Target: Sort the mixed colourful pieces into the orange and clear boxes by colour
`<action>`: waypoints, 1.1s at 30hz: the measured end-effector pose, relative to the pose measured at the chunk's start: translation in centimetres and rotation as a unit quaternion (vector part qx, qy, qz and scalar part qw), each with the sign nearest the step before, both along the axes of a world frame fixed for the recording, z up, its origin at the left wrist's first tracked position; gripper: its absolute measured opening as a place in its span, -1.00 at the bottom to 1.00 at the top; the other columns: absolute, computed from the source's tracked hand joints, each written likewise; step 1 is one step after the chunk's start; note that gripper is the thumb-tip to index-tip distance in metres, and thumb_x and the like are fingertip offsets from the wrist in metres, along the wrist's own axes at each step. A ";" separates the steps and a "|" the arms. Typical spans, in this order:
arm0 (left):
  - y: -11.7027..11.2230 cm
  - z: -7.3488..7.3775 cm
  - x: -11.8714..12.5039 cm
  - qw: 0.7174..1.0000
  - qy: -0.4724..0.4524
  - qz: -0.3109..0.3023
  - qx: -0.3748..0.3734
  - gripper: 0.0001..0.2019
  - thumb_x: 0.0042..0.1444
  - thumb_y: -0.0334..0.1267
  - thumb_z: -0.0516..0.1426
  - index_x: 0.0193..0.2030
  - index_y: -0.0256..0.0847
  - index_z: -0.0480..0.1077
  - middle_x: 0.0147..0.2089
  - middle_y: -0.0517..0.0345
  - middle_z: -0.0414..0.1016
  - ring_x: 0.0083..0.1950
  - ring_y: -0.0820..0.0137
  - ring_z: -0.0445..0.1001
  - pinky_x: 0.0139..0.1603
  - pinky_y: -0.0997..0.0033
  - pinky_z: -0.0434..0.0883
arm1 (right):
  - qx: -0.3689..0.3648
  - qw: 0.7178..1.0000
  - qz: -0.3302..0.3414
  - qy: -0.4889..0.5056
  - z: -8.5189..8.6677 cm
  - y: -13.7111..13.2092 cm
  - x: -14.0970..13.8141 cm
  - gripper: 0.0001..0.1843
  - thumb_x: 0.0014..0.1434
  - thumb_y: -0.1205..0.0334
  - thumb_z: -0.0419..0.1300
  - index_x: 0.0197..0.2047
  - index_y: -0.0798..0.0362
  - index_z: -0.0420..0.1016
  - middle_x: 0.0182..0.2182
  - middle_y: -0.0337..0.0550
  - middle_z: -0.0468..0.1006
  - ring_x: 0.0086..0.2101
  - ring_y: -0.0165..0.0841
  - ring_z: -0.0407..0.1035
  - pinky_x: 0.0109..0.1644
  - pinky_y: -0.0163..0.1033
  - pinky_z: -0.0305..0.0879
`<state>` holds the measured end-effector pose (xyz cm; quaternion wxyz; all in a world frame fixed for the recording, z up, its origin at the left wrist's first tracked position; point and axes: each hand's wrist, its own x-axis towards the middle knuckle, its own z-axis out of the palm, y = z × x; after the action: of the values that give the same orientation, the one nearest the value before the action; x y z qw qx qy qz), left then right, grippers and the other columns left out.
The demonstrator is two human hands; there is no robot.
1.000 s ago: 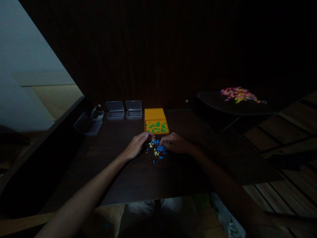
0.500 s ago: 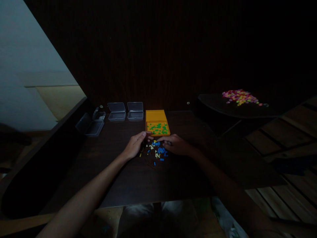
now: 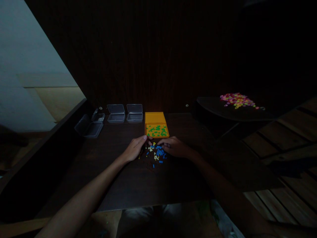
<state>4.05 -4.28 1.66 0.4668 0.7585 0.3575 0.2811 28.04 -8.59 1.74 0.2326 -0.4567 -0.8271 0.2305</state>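
Observation:
Small toy building bricks lie in a loose pile on the dark table between my hands. Blue bricks [image 3: 160,151] cluster at its right side, cream bricks [image 3: 150,149] lie at its left, and dark red pieces [image 3: 149,165] are scattered nearer me. My left hand [image 3: 135,148] rests on the table at the pile's left edge, fingers stretched forward and apart. At the right edge, my right hand [image 3: 174,146] reaches in with its index finger out and the other fingers bent, beside the blue bricks. Just beyond both hands, an open yellow case [image 3: 155,117] holds green bricks [image 3: 158,130].
Two clear plastic boxes [image 3: 116,118] [image 3: 135,117] stand open at the back. Another open clear box [image 3: 92,129] and a smaller one [image 3: 100,117] are farther left. Colourful small pieces [image 3: 237,99] are heaped on a side shelf [image 3: 210,107] at the right.
Some blue bricks have shifted right, closer to the other blue ones by my right hand. Both hands stay beside the pile. The whole view has tilted slightly.

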 end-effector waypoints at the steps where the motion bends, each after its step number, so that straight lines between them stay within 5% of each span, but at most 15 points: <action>1: 0.0 0.0 0.0 1.000 -0.001 0.000 0.001 -0.41 0.32 0.15 -0.17 -0.02 -0.25 0.50 -0.16 0.07 0.62 -0.05 0.26 0.51 0.13 0.27 0.35 | 0.001 1.000 0.003 0.001 0.0 0.0 0.0 -0.71 0.16 0.42 0.12 -0.10 0.08 0.58 -0.46 -0.24 0.53 -0.48 -0.45 0.33 -0.32 -0.36 0.21; 18: 0.3 -0.3 -0.1 1.000 -0.009 -0.006 -0.016 -0.39 0.31 0.17 -0.17 -0.01 -0.27 0.49 -0.18 0.05 0.61 -0.13 0.28 0.49 0.02 0.29 0.37 | 0.042 0.998 0.049 0.025 0.2 -0.1 -0.5 -0.72 0.15 0.45 0.09 -0.19 0.08 0.60 -0.44 -0.24 0.59 -0.50 -0.48 0.37 -0.33 -0.39 0.24; 26: 0.2 -0.1 0.0 1.000 -0.023 -0.002 -0.006 -0.38 0.31 0.18 -0.16 -0.07 -0.29 0.51 -0.19 0.03 0.60 -0.18 0.29 0.48 -0.04 0.29 0.39 | 0.042 0.997 0.059 0.034 -0.1 -0.3 -0.7 -0.70 0.14 0.45 0.09 -0.17 0.06 0.62 -0.28 -0.17 0.67 -0.34 -0.40 0.52 -0.17 -0.35 0.35; 33: 0.6 -0.1 -0.6 0.996 0.010 0.036 0.084 -0.44 0.34 0.09 -0.17 -0.23 -0.26 0.51 -0.24 0.05 0.56 -0.22 0.32 0.47 -0.09 0.32 0.38 | 0.041 0.995 0.073 0.045 0.0 -0.4 -0.8 -0.71 0.17 0.42 0.09 -0.16 0.05 0.62 -0.24 -0.17 0.67 -0.27 -0.38 0.55 -0.08 -0.32 0.39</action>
<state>3.43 -3.64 1.60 0.3878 0.7843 0.3643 0.3191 27.24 -8.95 1.78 0.2708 -0.3746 -0.8557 0.2328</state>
